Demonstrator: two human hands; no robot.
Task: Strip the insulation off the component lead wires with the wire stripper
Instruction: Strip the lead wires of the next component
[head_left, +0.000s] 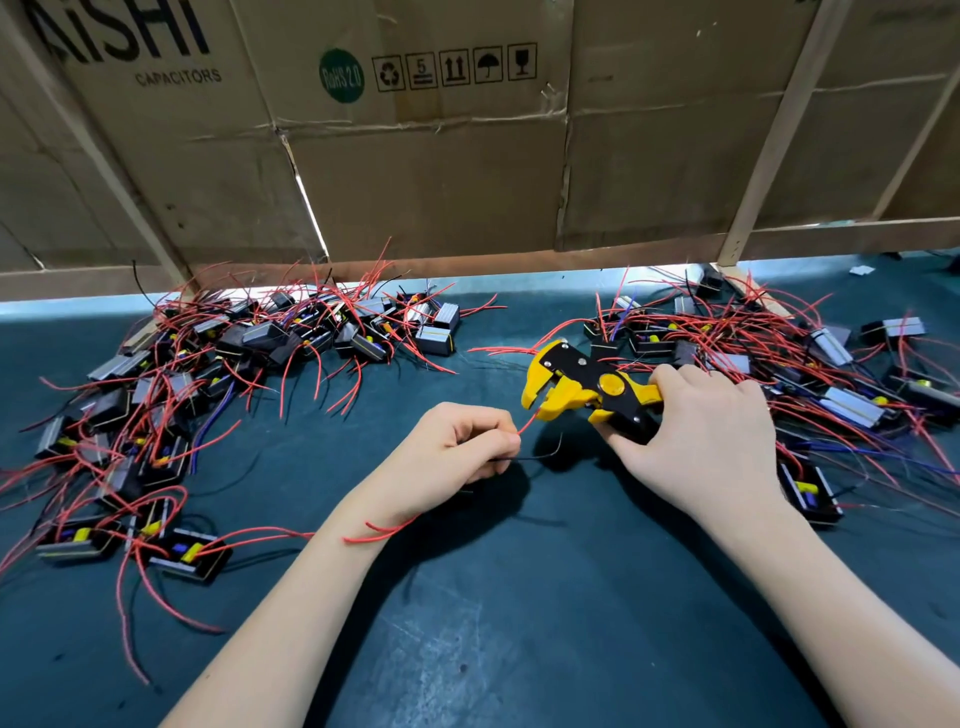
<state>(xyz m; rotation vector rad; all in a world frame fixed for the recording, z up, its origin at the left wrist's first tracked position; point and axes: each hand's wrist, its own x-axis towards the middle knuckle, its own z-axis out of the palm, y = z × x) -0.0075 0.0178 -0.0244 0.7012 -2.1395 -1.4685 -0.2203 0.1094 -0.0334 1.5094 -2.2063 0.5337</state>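
Our left hand (457, 457) pinches a red lead wire (529, 422) in curled fingers (501, 434), its tip reaching into the head of the yellow-and-black wire stripper (582, 389). Our right hand (696, 436) has its fingers wrapped round the stripper's handles, just above the green worktop (519, 597). Piles of wired components (234, 374) lie on both sides.

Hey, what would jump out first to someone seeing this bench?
The yellow and black wire stripper at centre, gripped by the right hand, its jaws on a red wire pinched by the left hand. Heaps of red-wired components flank it on the green mat.
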